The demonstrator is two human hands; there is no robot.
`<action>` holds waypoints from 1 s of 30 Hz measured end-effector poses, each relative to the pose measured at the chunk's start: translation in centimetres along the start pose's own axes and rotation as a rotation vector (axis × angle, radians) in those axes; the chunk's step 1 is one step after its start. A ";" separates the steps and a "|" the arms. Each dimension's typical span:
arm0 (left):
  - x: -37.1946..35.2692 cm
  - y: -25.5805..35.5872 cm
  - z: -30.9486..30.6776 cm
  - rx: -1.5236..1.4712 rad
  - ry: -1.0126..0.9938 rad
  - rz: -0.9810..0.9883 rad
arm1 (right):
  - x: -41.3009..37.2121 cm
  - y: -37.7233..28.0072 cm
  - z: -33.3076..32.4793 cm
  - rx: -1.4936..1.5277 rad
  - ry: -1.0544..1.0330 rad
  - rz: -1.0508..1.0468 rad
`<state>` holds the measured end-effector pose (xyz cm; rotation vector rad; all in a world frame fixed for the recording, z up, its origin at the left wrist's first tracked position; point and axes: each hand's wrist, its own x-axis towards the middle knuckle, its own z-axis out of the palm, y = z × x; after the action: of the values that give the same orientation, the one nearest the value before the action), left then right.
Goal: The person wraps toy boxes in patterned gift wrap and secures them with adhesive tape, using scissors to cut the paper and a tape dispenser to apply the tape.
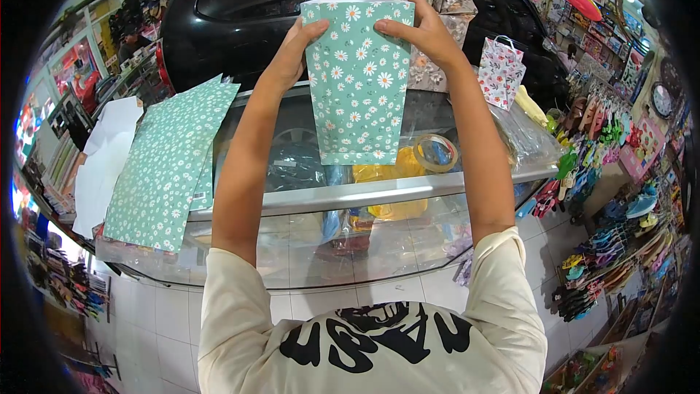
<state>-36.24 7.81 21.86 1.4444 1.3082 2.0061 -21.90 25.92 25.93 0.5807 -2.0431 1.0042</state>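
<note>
A green paper bag (357, 87) with white daisies stands upright over the glass counter, its white-lined mouth at the top. My left hand (295, 47) grips its upper left edge, thumb on the front and fingers hidden behind. At the upper right edge is my right hand (423, 29), thumb on the front face and the other fingers around the back and rim. Behind my right hand stands a brownish floral paper bag (448, 22) with a fan-like top. A roll of tape (437, 153) lies just right of the green bag's base.
Green daisy paper sheets (171, 164) and white paper (108, 153) lie at the counter's left. A small floral gift bag (501, 73) and clear plastic (529, 138) are at the right. The glass counter (350, 197) has a metal edge; a black car (255, 14) is behind it.
</note>
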 end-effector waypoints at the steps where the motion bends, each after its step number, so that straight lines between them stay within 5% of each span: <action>1: -0.2 0.0 0.1 0.019 -0.008 0.044 | -0.2 0.3 0.1 0.029 0.015 -0.028; 6: -3.1 -0.8 0.7 0.173 -0.061 0.133 | -2.7 1.5 0.7 0.087 -0.012 0.016; 10: -2.4 -0.5 1.9 0.161 0.089 0.103 | -2.3 0.2 1.9 0.205 0.187 0.173; 24: -3.2 0.6 2.8 0.135 0.088 0.164 | -2.5 -1.4 2.4 0.384 0.255 -0.034; 28: -3.5 -0.6 2.6 0.104 0.129 0.167 | -3.4 -1.2 2.1 0.215 0.172 0.295; 30: -4.3 -1.2 1.8 0.161 0.076 0.170 | -4.9 -1.1 2.2 0.161 0.130 0.291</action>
<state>-33.06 6.18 18.57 1.6150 1.4516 2.1231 -19.18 23.84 21.66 0.2941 -1.9779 1.3505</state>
